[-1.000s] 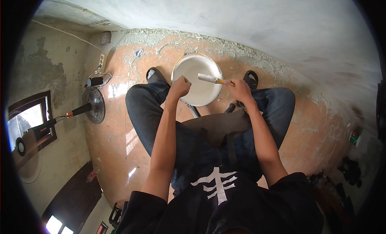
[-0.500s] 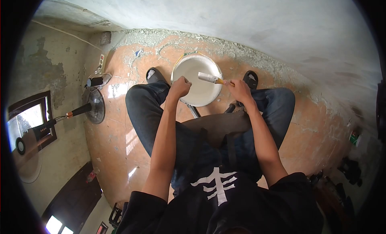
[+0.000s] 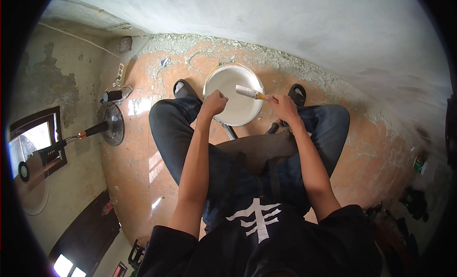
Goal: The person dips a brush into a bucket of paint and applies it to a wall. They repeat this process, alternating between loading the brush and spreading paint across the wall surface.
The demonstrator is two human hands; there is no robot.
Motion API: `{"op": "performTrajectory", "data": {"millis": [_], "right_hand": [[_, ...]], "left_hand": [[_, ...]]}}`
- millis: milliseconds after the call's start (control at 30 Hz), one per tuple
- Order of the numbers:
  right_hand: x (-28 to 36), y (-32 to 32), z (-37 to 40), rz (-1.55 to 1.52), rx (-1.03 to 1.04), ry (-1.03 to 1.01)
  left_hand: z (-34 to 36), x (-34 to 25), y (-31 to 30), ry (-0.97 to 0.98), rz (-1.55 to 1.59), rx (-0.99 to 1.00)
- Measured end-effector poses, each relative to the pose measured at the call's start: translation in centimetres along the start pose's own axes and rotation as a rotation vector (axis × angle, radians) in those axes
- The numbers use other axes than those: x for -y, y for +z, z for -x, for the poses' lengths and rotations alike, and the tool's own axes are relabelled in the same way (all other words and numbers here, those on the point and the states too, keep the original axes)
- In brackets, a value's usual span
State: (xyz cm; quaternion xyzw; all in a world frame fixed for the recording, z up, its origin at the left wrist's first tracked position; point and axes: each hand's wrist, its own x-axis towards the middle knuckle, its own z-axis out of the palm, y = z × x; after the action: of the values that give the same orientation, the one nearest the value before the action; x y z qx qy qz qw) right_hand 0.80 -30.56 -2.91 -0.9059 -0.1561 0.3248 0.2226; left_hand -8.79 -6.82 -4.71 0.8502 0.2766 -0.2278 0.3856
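Observation:
Between my feet stands a white bucket (image 3: 247,70) with pale, whitish contents and a wire handle with yellow along its far side. A paintbrush (image 3: 247,92) is in my right hand (image 3: 283,107), its fingers wrapped round the yellowish handle. The white-coated bristles point left over the bucket's opening. At the bucket's near left rim, my left hand (image 3: 215,103) is closed with its knuckles up. Its fingertips are hidden, and I cannot tell what is in them.
A pale wall (image 3: 285,24) rises ahead, with plaster debris along its foot on the tiled floor (image 3: 138,153). To the left are a standing fan (image 3: 40,155) with a round base (image 3: 113,125) and a power strip (image 3: 121,74). Sandals (image 3: 297,92) are on my feet.

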Motion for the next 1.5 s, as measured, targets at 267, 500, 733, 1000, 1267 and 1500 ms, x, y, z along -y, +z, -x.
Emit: {"op": "performTrajectory", "data": {"millis": [267,500,733,1000,1267,1500], "right_hand": [[0.2,-0.2,0.2,0.0,0.004,0.005],[0.3,-0.3,0.2,0.013,-0.002,0.017],[0.0,0.1,0.0,0.029,-0.012,0.021],[-0.9,0.6,0.2,0.115,-0.17,-0.05],[-1.1,0.3,-0.5,-0.017,-0.144,0.046],[-1.2,0.5,-0.6,0.032,-0.118,0.055]], "left_hand": [[0.0,0.0,0.0,0.002,-0.004,0.003],[-0.3,0.3,0.2,0.01,0.007,-0.007],[-0.2,0.2,0.2,0.023,-0.009,-0.01],[-0.1,-0.3,-0.1,-0.015,-0.002,0.031],[0.2,-0.4,-0.3,0.003,0.003,0.051],[-0.1,-0.2,-0.2,0.007,-0.011,0.048]]}}
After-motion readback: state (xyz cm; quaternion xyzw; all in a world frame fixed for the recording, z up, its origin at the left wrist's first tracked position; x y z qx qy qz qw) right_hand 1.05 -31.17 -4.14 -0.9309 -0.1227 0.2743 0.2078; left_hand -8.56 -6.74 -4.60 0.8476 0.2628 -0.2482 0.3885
